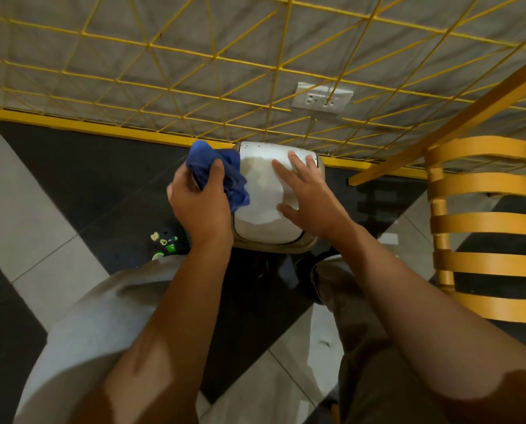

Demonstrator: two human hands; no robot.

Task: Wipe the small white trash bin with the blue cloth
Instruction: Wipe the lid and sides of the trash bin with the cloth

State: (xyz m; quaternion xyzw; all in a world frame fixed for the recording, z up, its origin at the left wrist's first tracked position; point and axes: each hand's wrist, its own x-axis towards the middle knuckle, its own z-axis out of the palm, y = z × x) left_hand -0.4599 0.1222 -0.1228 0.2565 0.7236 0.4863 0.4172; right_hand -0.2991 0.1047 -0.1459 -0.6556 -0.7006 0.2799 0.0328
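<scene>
Far left of the small white trash bin (264, 194), the floor (35, 215) runs in pale and black tiles, and a dark shoe (168, 241) with little green and white charms sits just left of the bin's near corner, partly under a grey trouser leg (102, 316).

Now the left hand (199, 203), tight against the bin's left edge: fingers and thumb are clenched around the blue cloth (221, 172), thumb pressed over the top of the bundle. The cloth bunches up out of the fist and drapes across the left part of the bin's lid, touching it, with one loose fold hanging down the bin's left side.

The bin itself stands on the black tile, hard up against the yellow strip at the foot of the wall, between the person's two legs. Its domed white lid carries dark specks along the far edge.

Over to the right hand (309, 194): flat on the right half of the lid, fingers straight and spread, thumb stretched toward the near side, gripping nothing, simply pressing on the lid.

Behind the bin, a yellow wire grid (212, 59) covers the grey wall, and a white socket plate (323, 95) sits above and right of the bin. Right of the bin, well apart, stands a yellow slatted chair (485, 215), and a yellow bar slants down toward the bin's far right corner.
</scene>
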